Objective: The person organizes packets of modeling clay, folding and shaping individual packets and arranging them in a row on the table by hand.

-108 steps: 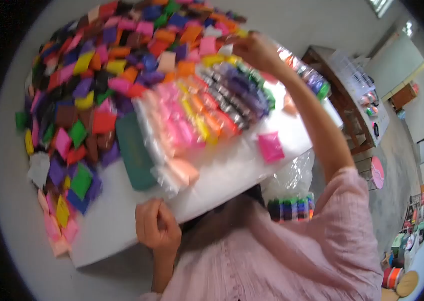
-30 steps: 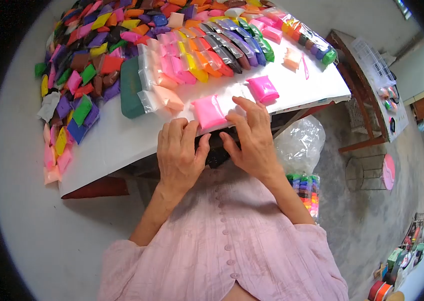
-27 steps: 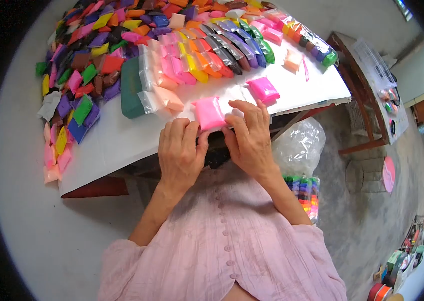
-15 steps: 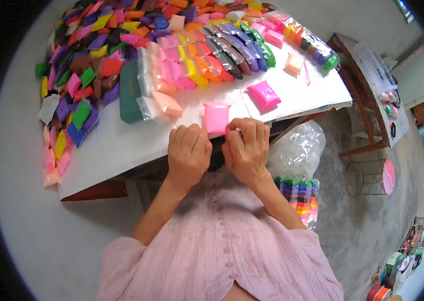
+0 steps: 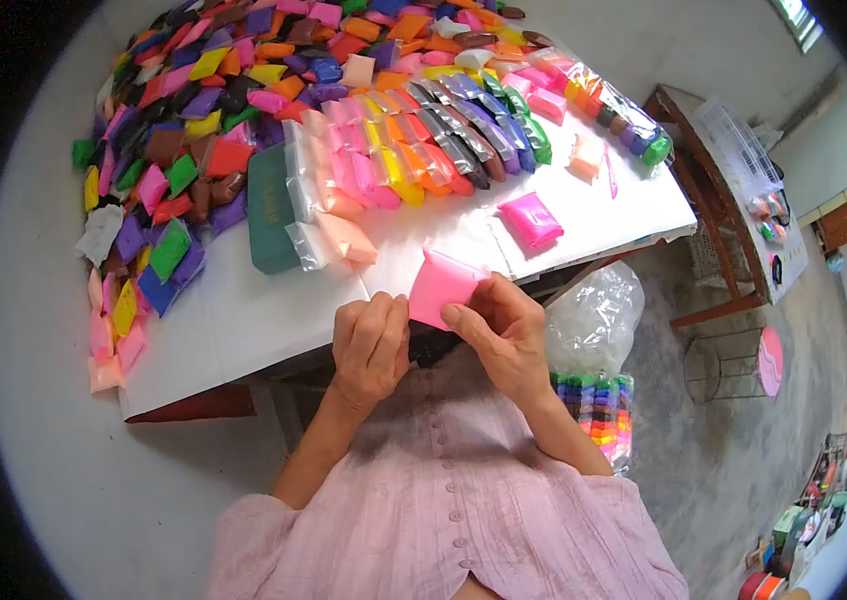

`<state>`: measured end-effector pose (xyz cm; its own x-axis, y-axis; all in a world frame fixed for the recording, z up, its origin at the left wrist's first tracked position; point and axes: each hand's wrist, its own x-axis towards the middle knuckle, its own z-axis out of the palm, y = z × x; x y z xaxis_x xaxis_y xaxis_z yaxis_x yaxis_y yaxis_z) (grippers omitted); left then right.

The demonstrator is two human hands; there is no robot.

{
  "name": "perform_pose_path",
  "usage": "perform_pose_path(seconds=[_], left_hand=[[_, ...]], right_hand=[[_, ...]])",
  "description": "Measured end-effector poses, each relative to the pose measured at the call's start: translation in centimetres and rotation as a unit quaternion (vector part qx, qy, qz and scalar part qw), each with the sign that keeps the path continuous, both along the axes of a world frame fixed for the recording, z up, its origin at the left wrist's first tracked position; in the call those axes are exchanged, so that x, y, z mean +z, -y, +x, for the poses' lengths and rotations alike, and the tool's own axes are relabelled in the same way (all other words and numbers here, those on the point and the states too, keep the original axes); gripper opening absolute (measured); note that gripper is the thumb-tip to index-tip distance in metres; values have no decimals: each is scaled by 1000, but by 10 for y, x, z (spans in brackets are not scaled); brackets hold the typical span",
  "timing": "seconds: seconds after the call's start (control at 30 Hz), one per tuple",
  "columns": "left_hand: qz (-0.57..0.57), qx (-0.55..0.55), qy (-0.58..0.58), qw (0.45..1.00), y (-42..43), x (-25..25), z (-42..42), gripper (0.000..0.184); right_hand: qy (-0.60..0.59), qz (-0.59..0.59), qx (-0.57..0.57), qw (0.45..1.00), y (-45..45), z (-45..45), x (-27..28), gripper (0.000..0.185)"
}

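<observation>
A light-pink packet of soft, clay-like material in clear film is tilted just off the front edge of the table. My right hand grips its right side, thumb on the near face. Curled closed at the packet's left edge is my left hand; its fingertips are hidden, so I cannot tell what they pinch. A brighter pink packet lies on the white tabletop beyond my right hand. To the left, a peach packet sits at the near end of the sorted rows.
Rows of coloured packets lie beside a dark green box. A large loose heap of packets covers the table's far left. Below the right edge hang a clear plastic bag and a bundle of coloured packets. A wire stool stands farther right.
The light-pink packet has turned and tilted, its lower edge moving nearer me. My right hand has shifted from its bottom edge to its right side, thumb on top. The view has shifted slightly.
</observation>
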<state>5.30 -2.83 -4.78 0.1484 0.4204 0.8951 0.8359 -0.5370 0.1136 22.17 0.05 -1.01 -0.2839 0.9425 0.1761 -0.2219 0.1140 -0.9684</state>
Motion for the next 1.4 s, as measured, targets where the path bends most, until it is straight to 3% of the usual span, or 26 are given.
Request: perform_pose_path(seconds=[0.13, 0.23, 0.33, 0.5, 0.6, 0.7, 0.83, 0.97, 1.1, 1.2, 1.33, 1.4], left_hand=[[-90, -40, 113, 989, 4, 13, 7, 33], [-200, -111, 284, 931, 16, 32, 16, 42], [-233, -140, 314, 910, 16, 22, 17, 43], [-194, -100, 264, 939, 10, 20, 25, 46], [-180, -99, 246, 947, 5, 22, 27, 44], [-182, -92, 235, 950, 6, 26, 27, 43], [-171, -46, 222, 959, 17, 33, 21, 40], [-184, -12, 219, 958, 29, 33, 4, 33], [-175, -1, 213, 961, 39, 34, -8, 29], [-186, -2, 230, 955, 51, 45, -18, 27], [-135, -34, 342, 929, 64, 92, -28, 23], [-67, -30, 356, 932, 68, 123, -38, 31]], right_hand=[[49, 99, -27, 993, -2, 0, -7, 15], [77, 145, -26, 986, -5, 0, -5, 17], [78, 154, -35, 984, -4, -3, -3, 25], [55, 181, -57, 980, -5, -13, -11, 44], [162, 171, -40, 971, -7, -11, 10, 50], [186, 190, -12, 964, -28, -8, 11, 55], [290, 278, 23, 915, -52, -17, 24, 51], [298, 343, 21, 891, -73, -37, 14, 52], [280, 345, 26, 895, -80, -49, 12, 50], [257, 233, 30, 937, -75, -47, 14, 45], [196, 229, 23, 953, -77, -51, 7, 35], [196, 241, 13, 950, -76, -55, 6, 32]])
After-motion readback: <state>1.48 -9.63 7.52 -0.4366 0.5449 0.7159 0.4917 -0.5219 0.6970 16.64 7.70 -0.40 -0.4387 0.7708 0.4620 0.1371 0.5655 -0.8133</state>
